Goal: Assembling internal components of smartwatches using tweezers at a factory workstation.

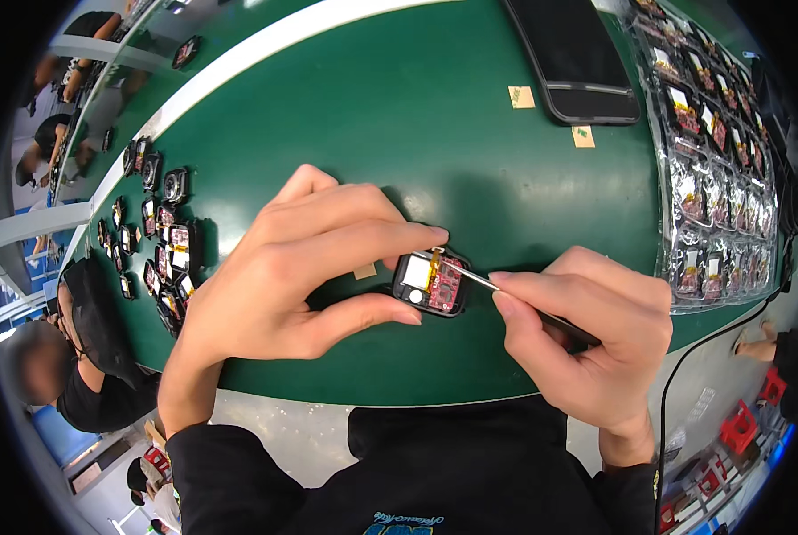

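Observation:
A small black device housing point(459, 310), open at the top, sits on the green table in front of me. Inside it are a red circuit board point(446, 292), a white block point(416, 272) and a strip of yellow tape point(435, 267). My left hand point(305, 263) steadies the housing, index fingertip at its upper edge and thumb at its lower left side. Pinched in my right hand point(595, 334) are slim tweezers point(479, 279), silver at the tip and dark toward the rear. Their tip meets the upper part of the circuit board, near the yellow tape.
Several similar open housings point(180, 245) stand clustered at the left. On the right lies a clear plastic tray point(675, 223) holding many more units. A black phone point(586, 71) lies at the far right, near small beige paper pieces point(522, 97). A co-worker point(96, 374) sits at the left.

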Tool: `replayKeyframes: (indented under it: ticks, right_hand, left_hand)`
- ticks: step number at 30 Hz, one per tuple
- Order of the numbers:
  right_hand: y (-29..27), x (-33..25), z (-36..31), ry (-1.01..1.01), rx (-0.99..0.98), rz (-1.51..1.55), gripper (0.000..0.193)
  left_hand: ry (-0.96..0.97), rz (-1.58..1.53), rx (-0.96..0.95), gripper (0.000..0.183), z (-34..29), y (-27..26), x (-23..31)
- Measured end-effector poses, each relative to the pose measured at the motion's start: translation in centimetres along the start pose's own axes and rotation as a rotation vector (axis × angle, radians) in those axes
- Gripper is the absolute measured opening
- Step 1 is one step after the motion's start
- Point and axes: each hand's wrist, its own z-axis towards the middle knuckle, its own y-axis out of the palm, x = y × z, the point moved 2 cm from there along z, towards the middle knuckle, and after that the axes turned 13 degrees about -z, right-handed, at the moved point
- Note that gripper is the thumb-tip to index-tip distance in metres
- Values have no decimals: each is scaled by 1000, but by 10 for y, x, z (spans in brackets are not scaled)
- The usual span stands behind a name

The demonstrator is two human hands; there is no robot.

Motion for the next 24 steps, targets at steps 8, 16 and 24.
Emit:
replayKeyframes:
  ticks: [8, 16, 24]
  right_hand:
    - [1, 1, -1, 36, -31, -69, 20]
    - [1, 1, -4, 14, 38, -93, 26]
    - [8, 4, -5, -182, 122, -144, 32]
  left_hand:
    - [-4, 41, -30, 64, 1, -2, 0]
    - [-64, 30, 9, 65, 2, -2, 4]
    - [-18, 34, 11, 63, 5, -3, 2]
